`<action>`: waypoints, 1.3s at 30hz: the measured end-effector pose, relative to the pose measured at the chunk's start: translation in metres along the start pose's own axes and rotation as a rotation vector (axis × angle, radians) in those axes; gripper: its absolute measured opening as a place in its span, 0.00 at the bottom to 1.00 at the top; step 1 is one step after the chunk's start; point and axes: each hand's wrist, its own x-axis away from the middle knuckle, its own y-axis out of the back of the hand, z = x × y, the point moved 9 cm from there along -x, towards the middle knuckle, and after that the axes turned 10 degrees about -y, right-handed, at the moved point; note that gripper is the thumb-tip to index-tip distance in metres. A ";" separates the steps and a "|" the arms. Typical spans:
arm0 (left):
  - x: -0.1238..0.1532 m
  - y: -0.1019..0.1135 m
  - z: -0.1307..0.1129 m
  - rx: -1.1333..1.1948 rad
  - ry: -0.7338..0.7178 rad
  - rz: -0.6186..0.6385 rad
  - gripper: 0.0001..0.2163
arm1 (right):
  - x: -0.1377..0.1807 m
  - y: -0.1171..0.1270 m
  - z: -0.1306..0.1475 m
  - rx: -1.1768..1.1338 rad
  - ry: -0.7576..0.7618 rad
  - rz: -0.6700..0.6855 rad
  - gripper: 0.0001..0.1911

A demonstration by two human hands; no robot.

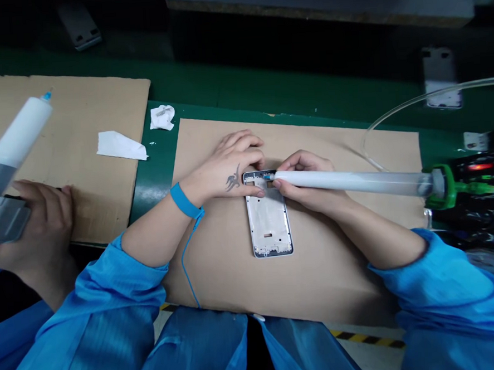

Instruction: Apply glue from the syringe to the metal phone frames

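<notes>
Holding a metal phone frame (267, 213) flat, the person's left hand (229, 172) is curled over its upper end, fingertips bearing on the rim. A blue wrist strap (185, 201) circles that wrist, its thin blue cord (184, 267) trailing toward 6 o'clock. Clock positions here are taken from the frame, with 12 o'clock pointing away from the wearer.

**Item: frame.** Lies on its back at the middle of a brown cardboard sheet (340, 282), long axis near 12 to 6 o'clock, with a white inner face and dark edging.

**Item: right hand (303, 184).** Closed in a pen grip round a large white syringe (351, 180) that runs out toward 3 o'clock, its blue-marked tip (268, 175) at the frame's upper end. A green fitting (439, 187) caps the far end, and a clear tube (409, 103) curves away at about 2 o'clock.

**Nearby:** two crumpled white tissues (121, 146) (162, 117) on and beside a second cardboard sheet (83, 105) at 10 o'clock, both resting on a green bench (266, 89).

**Co-worker, at 9 o'clock:** a separate hand (44, 220) beneath a second white syringe (18, 132) with a grey holder — its grip is partly cut off by the picture's edge, so hard to read.

Blue sleeves (446, 290) cover both the person's forearms to just below the wrists — bare skin shows beyond.
</notes>
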 end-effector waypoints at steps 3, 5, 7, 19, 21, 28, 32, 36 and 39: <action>0.000 0.001 0.000 0.011 0.009 -0.002 0.27 | 0.000 0.001 -0.001 0.010 0.002 -0.006 0.21; 0.000 0.001 0.000 0.004 0.015 0.000 0.27 | 0.000 0.001 -0.001 0.013 0.005 -0.010 0.21; 0.000 0.000 0.001 -0.003 0.017 0.006 0.27 | 0.000 0.001 -0.001 0.008 0.006 -0.009 0.21; 0.000 0.000 0.001 0.018 0.025 0.008 0.28 | 0.000 0.001 -0.003 -0.015 0.000 -0.005 0.18; 0.000 0.000 0.001 0.017 0.027 0.009 0.28 | 0.000 0.002 -0.003 -0.019 -0.001 -0.007 0.19; 0.000 0.000 -0.001 0.010 -0.002 -0.006 0.29 | 0.000 0.001 -0.003 -0.023 0.008 -0.003 0.17; 0.001 0.001 -0.002 -0.002 0.008 0.002 0.29 | 0.000 0.002 -0.001 -0.022 0.003 -0.022 0.16; 0.001 0.002 -0.002 -0.014 0.016 0.013 0.29 | -0.001 0.000 0.000 -0.026 -0.022 -0.012 0.17; 0.001 0.002 -0.001 -0.020 0.018 0.012 0.28 | -0.001 -0.001 0.000 -0.041 -0.039 -0.008 0.16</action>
